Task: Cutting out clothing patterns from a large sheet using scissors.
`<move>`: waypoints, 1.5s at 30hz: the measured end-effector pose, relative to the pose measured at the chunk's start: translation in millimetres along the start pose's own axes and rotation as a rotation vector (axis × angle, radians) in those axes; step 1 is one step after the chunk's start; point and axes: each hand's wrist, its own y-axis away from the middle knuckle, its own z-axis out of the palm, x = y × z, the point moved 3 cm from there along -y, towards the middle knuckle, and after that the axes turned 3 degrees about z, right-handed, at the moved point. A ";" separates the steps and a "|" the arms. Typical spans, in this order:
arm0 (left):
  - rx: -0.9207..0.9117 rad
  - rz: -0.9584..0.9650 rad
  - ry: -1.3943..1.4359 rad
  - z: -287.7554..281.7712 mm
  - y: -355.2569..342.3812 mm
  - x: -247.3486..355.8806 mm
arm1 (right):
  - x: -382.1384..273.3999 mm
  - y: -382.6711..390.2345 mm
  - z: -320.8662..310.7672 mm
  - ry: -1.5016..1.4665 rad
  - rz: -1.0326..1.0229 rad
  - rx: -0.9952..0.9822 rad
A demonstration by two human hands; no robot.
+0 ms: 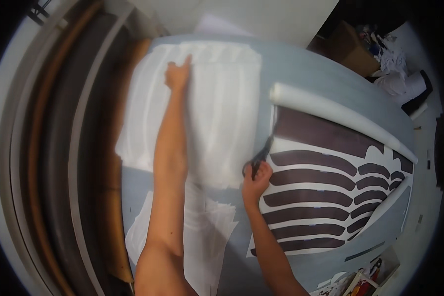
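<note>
Fingers [186, 63] of the left hand [177, 76] are pressing flat on the white sheet [222, 123] lying across the desk [301, 64], while the right hand [256, 180] is gripping scissors [261, 158] at the sheet's right edge, beside the striped sheet [320, 197]. Cutting seems underway; continuing calls for steady paper.

My grey table [301, 59] carries a translucent white sheet [217, 113] toward its far left corner, a printed sheet of dark curved stripes [320, 197] along its right edge, and loose white offcuts [207, 232] near me.
</note>
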 end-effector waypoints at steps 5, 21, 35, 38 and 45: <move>-0.068 0.328 0.596 15.3 -39.5 7.7 | -3.5 2.5 0.1 -0.004 0.018 -0.004; -0.234 0.345 0.350 -11.2 -19.1 -14.5 | -3.8 2.2 1.5 -0.026 0.005 0.014; -0.250 0.581 0.898 -28.3 -10.7 0.6 | -1.8 0.0 3.2 0.012 -0.087 0.036; -0.314 0.461 0.441 -11.4 -21.4 -39.1 | -1.3 0.2 2.4 0.014 -0.079 0.055; -0.109 0.623 -0.004 -0.4 -32.3 -13.1 | -3.4 0.2 2.0 0.030 -0.090 0.057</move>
